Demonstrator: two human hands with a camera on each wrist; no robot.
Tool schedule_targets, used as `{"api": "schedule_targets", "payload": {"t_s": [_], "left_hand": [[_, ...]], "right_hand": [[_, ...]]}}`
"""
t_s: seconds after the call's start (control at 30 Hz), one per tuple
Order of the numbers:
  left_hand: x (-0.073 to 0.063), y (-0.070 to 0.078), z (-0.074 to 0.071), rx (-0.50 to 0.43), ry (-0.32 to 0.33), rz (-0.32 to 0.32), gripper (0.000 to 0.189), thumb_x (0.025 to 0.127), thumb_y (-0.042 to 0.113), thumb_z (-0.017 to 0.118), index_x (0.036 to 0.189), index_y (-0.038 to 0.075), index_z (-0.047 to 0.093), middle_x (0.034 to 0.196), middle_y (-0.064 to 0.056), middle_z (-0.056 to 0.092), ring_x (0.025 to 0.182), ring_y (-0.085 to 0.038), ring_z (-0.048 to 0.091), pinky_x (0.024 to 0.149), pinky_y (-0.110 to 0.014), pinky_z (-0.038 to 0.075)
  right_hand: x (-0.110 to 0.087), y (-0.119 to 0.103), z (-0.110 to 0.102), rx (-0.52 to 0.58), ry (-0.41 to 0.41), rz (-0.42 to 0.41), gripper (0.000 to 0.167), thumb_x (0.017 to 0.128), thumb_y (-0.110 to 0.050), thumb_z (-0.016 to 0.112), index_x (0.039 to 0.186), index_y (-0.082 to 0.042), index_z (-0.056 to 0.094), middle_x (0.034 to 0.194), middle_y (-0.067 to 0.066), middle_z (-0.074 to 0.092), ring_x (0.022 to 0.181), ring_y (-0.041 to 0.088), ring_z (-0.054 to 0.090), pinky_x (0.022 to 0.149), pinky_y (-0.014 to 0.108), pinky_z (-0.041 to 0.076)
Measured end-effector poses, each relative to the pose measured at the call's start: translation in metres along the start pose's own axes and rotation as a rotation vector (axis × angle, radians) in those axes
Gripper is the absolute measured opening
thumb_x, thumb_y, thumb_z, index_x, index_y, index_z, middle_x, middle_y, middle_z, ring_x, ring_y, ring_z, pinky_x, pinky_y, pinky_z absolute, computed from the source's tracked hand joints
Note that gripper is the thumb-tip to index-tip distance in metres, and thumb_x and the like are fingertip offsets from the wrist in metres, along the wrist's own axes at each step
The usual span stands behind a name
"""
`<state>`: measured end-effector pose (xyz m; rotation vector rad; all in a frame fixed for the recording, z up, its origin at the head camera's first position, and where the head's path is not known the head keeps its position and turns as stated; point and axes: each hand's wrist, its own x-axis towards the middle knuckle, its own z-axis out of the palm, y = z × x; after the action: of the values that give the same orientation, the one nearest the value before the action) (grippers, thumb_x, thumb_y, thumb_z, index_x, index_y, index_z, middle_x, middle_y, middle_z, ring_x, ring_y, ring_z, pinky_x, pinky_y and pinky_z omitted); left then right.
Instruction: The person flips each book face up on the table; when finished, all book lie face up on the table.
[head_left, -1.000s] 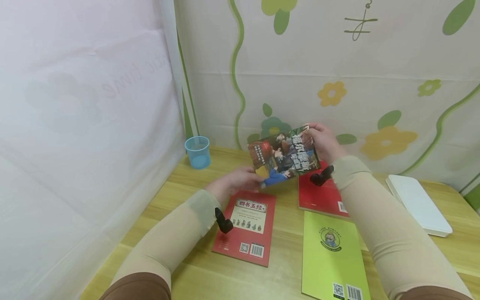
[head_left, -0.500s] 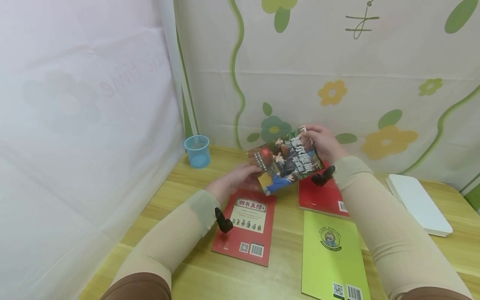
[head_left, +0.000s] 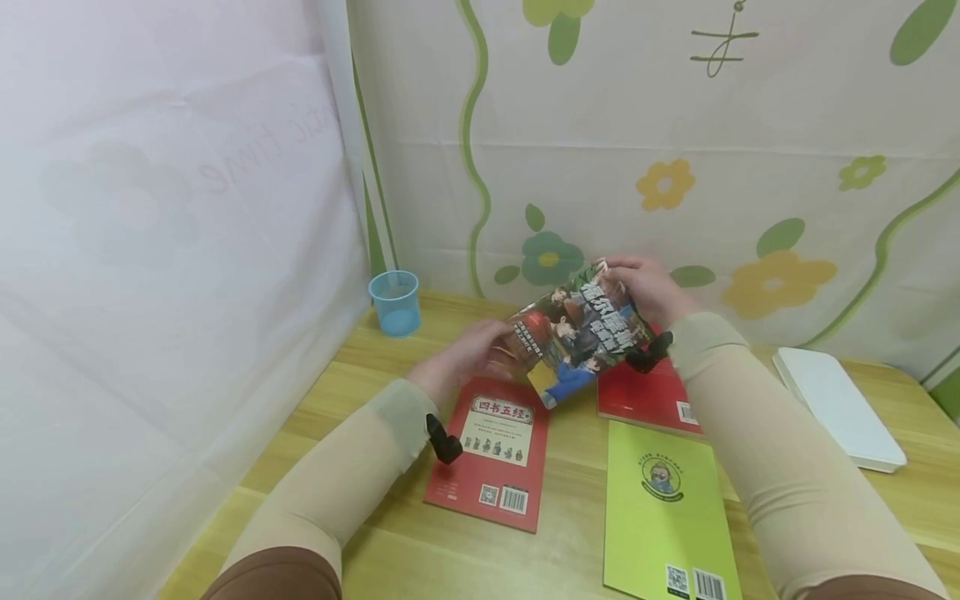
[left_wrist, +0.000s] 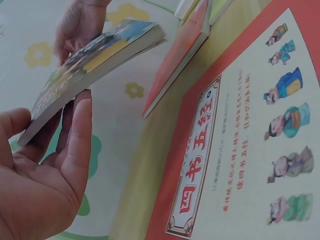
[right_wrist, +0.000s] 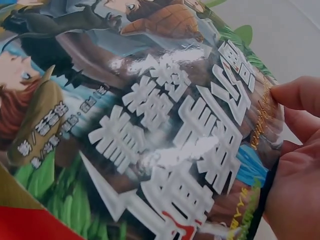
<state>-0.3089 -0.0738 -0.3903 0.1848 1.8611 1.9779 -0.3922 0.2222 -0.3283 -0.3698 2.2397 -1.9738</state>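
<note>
Paperback point(head_left: 573, 337) hangs tilted above the counter point(head_left: 352, 475), between both hands, long axis rising from left hand point(head_left: 468, 354) to right hand point(head_left: 648, 287); neither nearer, fingers of each pinching its own end. Cover glossy, pages stiff-edged. Around the paperback: flat red booklet point(head_left: 480, 483) below its left end, thicker red book point(head_left: 637, 396) below its right, smooth yellow booklet point(head_left: 652, 537) nearer the person, see-through blue cup point(head_left: 396, 308) to its left.

Around the held book point(head_left: 577, 337), over the table point(head_left: 573, 500): left hand point(head_left: 471, 348) at left end, right hand point(head_left: 648, 289) at right; cup point(head_left: 397, 310) left; first book point(head_left: 482, 483) front-left; second book point(head_left: 637, 396) below, rightward; third book point(head_left: 663, 537) front-right; slab point(head_left: 840, 408) farther right; hanging cloth point(head_left: 600, 150) behind.
</note>
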Motion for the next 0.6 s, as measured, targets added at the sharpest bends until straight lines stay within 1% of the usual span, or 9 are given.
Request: {"api": "schedule_targets", "payload": {"t_s": [0.07,0.1,0.17,0.27,0.3,0.43,0.47,0.53,0.6], "left_hand": [[-0.001,0.002,-0.002,0.022,-0.016,0.022,0.03,0.101,0.025,0.049,0.111,-0.002,0.059,0.101,-0.015,0.068,0.084,-0.025,0.068,0.07,-0.038,0.06],[-0.002,0.003,-0.002,0.041,-0.028,0.033,0.029,0.101,0.023,0.05,0.114,-0.002,0.059,0.101,-0.016,0.068,0.085,-0.026,0.068,0.07,-0.038,0.06],[-0.002,0.005,-0.003,0.079,-0.046,0.049,0.03,0.099,0.019,0.054,0.122,0.0,0.058,0.101,-0.018,0.069,0.083,-0.028,0.069,0.07,-0.038,0.06],[-0.004,0.009,-0.003,0.155,-0.066,0.068,0.038,0.097,0.013,0.058,0.133,0.005,0.052,0.099,-0.021,0.07,0.079,-0.03,0.071,0.069,-0.039,0.06],[-0.005,0.01,-0.003,0.188,-0.075,0.073,0.041,0.096,0.011,0.059,0.136,0.005,0.051,0.097,-0.021,0.07,0.078,-0.03,0.071,0.068,-0.04,0.061],[-0.006,0.013,-0.002,0.281,-0.088,0.071,0.041,0.096,0.005,0.058,0.137,0.002,0.051,0.092,-0.02,0.071,0.076,-0.031,0.072,0.07,-0.044,0.061],[-0.006,0.014,-0.001,0.287,-0.084,0.067,0.041,0.096,0.004,0.058,0.136,0.001,0.052,0.091,-0.02,0.071,0.075,-0.031,0.072,0.071,-0.045,0.06],[-0.006,0.015,0.0,0.276,-0.064,0.053,0.041,0.096,0.003,0.057,0.136,0.001,0.053,0.09,-0.02,0.071,0.075,-0.03,0.072,0.073,-0.046,0.06],[-0.007,0.016,0.002,0.25,-0.039,0.041,0.041,0.096,0.002,0.057,0.136,0.0,0.052,0.091,-0.021,0.071,0.074,-0.029,0.071,0.075,-0.046,0.06]], "right_hand": [[0.0,0.0,0.0,-0.014,-0.015,0.005,0.042,0.1,-0.003,0.051,0.139,0.012,0.046,0.081,0.002,0.063,0.06,0.012,0.053,0.052,0.025,0.049],[0.0,0.0,0.0,-0.018,-0.023,0.008,0.041,0.1,-0.003,0.052,0.138,0.012,0.047,0.081,0.003,0.063,0.061,0.012,0.053,0.052,0.025,0.049],[0.0,0.001,0.0,-0.038,-0.032,0.012,0.04,0.1,-0.005,0.053,0.137,0.01,0.05,0.08,0.003,0.062,0.061,0.012,0.052,0.052,0.025,0.048],[0.0,0.003,0.0,-0.057,-0.029,0.028,0.037,0.1,-0.004,0.055,0.134,0.008,0.053,0.08,0.002,0.062,0.061,0.011,0.052,0.052,0.024,0.047],[-0.001,0.003,0.0,-0.068,-0.034,0.033,0.038,0.1,-0.005,0.055,0.135,0.008,0.053,0.083,0.0,0.062,0.065,0.01,0.054,0.054,0.023,0.048],[-0.002,0.005,0.001,-0.076,-0.049,0.065,0.04,0.1,-0.006,0.055,0.136,0.01,0.05,0.09,-0.002,0.063,0.071,0.008,0.055,0.058,0.021,0.048],[-0.002,0.005,0.001,-0.075,-0.047,0.07,0.04,0.1,-0.006,0.055,0.136,0.01,0.05,0.089,0.0,0.063,0.07,0.009,0.055,0.057,0.021,0.048],[-0.002,0.005,0.002,-0.085,-0.047,0.076,0.042,0.1,-0.007,0.055,0.138,0.009,0.048,0.096,0.002,0.063,0.073,0.009,0.055,0.06,0.021,0.049],[-0.003,0.005,0.002,-0.105,-0.039,0.081,0.044,0.101,-0.01,0.056,0.139,0.009,0.047,0.107,0.003,0.06,0.081,0.008,0.056,0.065,0.021,0.05]]}}
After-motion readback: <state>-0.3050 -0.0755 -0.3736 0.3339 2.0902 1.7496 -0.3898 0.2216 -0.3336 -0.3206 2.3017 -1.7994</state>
